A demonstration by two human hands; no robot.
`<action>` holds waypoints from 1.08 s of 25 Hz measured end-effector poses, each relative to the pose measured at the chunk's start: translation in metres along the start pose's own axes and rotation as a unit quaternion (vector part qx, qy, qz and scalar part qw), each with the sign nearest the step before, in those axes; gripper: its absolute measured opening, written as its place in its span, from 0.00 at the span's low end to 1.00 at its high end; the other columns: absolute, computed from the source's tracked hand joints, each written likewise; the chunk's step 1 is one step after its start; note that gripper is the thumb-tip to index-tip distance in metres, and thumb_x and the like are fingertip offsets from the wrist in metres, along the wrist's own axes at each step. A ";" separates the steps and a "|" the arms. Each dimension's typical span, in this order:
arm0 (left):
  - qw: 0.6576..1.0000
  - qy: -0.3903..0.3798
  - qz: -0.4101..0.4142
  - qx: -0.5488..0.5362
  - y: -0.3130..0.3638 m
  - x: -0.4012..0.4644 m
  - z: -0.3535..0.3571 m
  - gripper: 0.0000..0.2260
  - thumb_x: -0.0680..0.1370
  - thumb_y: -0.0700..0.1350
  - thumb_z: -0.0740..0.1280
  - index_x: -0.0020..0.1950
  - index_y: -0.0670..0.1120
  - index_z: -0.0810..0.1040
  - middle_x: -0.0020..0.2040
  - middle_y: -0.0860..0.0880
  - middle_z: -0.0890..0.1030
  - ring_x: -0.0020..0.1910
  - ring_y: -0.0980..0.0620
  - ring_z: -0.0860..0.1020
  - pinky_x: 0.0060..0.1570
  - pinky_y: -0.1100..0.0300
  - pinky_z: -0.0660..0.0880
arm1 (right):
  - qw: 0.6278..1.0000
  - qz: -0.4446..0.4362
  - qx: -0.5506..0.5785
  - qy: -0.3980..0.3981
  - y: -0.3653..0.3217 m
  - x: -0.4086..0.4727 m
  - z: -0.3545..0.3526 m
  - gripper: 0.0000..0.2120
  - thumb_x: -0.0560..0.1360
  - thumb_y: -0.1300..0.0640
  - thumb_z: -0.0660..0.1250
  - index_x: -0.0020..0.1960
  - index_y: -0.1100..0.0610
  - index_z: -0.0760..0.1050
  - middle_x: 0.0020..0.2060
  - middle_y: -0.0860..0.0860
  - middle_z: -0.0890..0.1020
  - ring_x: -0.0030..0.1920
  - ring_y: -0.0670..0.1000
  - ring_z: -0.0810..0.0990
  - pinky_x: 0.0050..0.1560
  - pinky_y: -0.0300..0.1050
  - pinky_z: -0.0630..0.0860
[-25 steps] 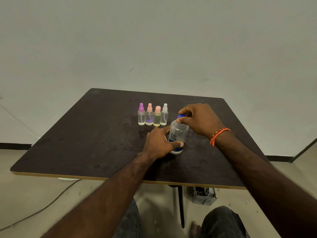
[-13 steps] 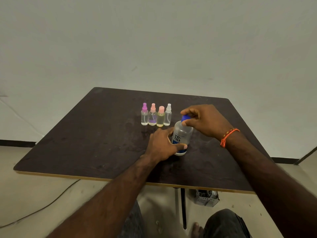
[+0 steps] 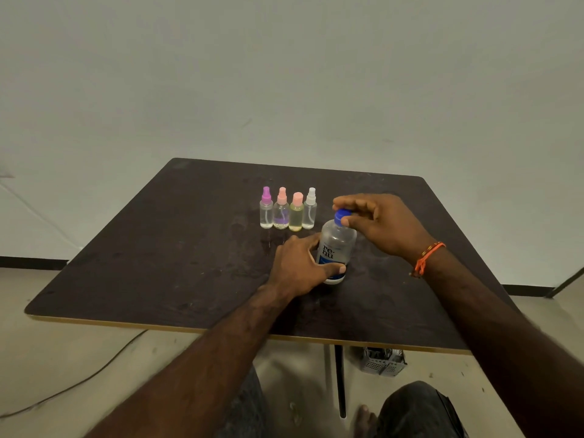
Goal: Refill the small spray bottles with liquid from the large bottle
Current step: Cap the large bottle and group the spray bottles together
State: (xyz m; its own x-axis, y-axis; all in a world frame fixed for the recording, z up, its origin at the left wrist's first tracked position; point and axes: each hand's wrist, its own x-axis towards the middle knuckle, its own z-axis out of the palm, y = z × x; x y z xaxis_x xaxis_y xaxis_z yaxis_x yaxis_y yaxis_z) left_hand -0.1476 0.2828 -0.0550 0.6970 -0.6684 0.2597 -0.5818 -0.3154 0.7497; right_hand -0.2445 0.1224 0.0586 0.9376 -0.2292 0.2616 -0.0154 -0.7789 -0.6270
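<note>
At the frame's centre, the left hand (image 3: 300, 267) grips the large bottle (image 3: 335, 248) upright on the table (image 3: 158, 263). The right hand (image 3: 379, 222) pinches its blue cap (image 3: 342, 214), still on. Behind, four small spray bottles (image 3: 288, 210) wait capped; no refilling has begun.

Large bottle (image 3: 335, 248) label: "re-nu", dark letters above blue band.

Four spray bottles (image 3: 288, 210) crowd just behind the large bottle (image 3: 335, 246); table (image 3: 158, 263) sides lie open.
</note>
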 end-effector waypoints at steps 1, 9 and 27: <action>1.000 0.000 -0.002 0.005 -0.001 0.000 0.001 0.33 0.66 0.69 0.74 0.68 0.57 0.79 0.58 0.56 0.87 0.57 0.56 0.83 0.61 0.45 0.81 | 1.000 0.011 -0.006 0.019 -0.001 0.002 0.001 0.17 0.74 0.56 0.76 0.62 0.51 0.81 0.52 0.42 0.85 0.51 0.33 0.81 0.60 0.41 0.79; 1.000 0.005 -0.017 -0.003 0.000 -0.001 0.002 0.32 0.67 0.65 0.78 0.69 0.56 0.80 0.59 0.56 0.86 0.58 0.57 0.83 0.61 0.47 0.81 | 0.999 -0.002 -0.016 -0.030 -0.009 0.003 0.006 0.31 0.74 0.49 0.75 0.74 0.51 0.68 0.66 0.43 0.76 0.65 0.42 0.75 0.67 0.44 0.74; 0.999 -0.007 -0.039 0.007 -0.002 -0.001 0.005 0.36 0.64 0.72 0.72 0.70 0.59 0.77 0.62 0.57 0.85 0.62 0.54 0.80 0.65 0.43 0.78 | 0.998 0.007 -0.035 -0.061 -0.008 0.000 0.000 0.25 0.78 0.62 0.68 0.74 0.51 0.70 0.70 0.47 0.76 0.68 0.45 0.75 0.70 0.48 0.73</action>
State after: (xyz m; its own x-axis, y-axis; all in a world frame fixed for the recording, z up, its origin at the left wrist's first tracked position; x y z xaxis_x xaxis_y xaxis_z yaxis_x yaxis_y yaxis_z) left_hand -0.1490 0.2803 -0.0603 0.7337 -0.6516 0.1924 -0.5323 -0.3753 0.7588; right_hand -0.2446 0.1286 0.0632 0.9723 -0.1710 0.1593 -0.0490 -0.8156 -0.5765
